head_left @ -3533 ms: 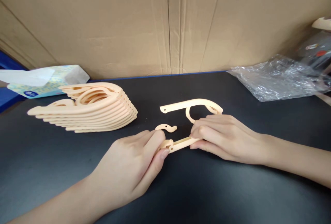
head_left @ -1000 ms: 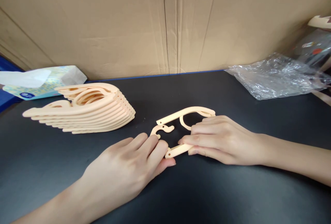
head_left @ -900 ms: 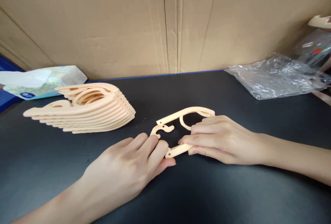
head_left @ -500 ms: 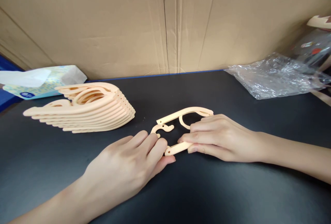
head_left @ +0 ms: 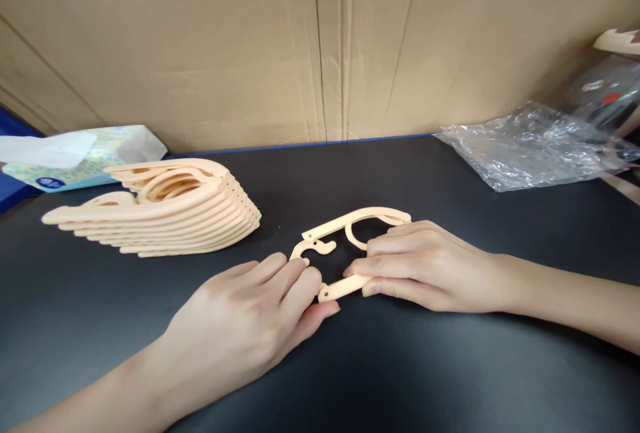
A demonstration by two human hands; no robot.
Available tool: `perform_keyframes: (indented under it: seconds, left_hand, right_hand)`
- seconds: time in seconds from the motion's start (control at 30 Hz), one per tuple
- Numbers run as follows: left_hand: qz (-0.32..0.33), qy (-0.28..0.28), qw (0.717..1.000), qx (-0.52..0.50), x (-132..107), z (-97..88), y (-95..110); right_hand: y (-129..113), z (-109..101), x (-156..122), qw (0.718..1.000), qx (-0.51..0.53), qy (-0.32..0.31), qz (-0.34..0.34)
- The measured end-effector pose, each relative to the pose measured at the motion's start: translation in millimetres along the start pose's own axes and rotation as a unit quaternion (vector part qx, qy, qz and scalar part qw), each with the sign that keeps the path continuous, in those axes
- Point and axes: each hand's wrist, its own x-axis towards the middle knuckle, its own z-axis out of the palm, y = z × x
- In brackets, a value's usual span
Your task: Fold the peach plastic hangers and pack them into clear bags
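Observation:
A peach plastic folding hanger [head_left: 344,287] is between my two hands, just above or on the black table top. My left hand [head_left: 250,309] is closed around its left part, where a curved hook piece [head_left: 325,247] pokes out past the fingers. Across from it, my right hand [head_left: 430,269] pinches the right part, with the thumb along the near arm. The far arm slants up to the right behind the fingers, and a curved loop shows under it. My palms and fingers hide much of the joints. To the left lies a neat stack of folded hangers [head_left: 200,233] of the same colour.
A tissue pack [head_left: 120,146] lies behind the stack at the left. On the right is a crumpled clear plastic bag [head_left: 520,146], with another clear bag [head_left: 607,96] beyond it. Brown cardboard [head_left: 210,46] walls off the back of the black table [head_left: 400,373].
Almost nothing differs. Both hands keep their grip on the hanger, and the view has shifted very slightly.

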Motion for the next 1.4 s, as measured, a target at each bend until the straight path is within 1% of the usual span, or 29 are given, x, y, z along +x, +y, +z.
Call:
perform_keyframes:
  seconds: [0.3, 0.47, 0.63, 0.8, 1.07, 1.4]
  left_hand:
    - [0.018, -0.018, 1.0, -0.003, 4.5, -3.4, -0.9]
    - [0.014, -0.014, 1.0, -0.004, 3.7, -4.0, -0.8]
    - [0.015, -0.018, 1.0, -0.008, 6.3, -3.6, -0.7]
    - [0.016, -0.01, 1.0, -0.004, 9.0, -3.8, -0.6]
    - [0.016, -0.007, 1.0, -0.001, 7.3, -5.1, 0.8]
    - [0.018, -0.006, 1.0, -0.023, 9.6, -2.0, 1.4]
  right_hand:
    - [-2.0, 0.4, 1.6, 1.0, -0.012, 0.005, -0.002]
    - [-1.4, 0.6, 1.3, 1.0, -0.016, -0.004, 0.002]
    - [-1.3, 0.8, 1.3, 1.0, -0.017, 0.001, -0.001]
    - [-1.2, 0.8, 1.1, 1.0, -0.014, 0.0, -0.001]
    - [-2.1, 1.0, 0.2, 1.0, -0.016, -0.001, -0.001]
    - [-1.7, 1.9, 1.0, 1.0, -0.014, 0.001, 0.002]
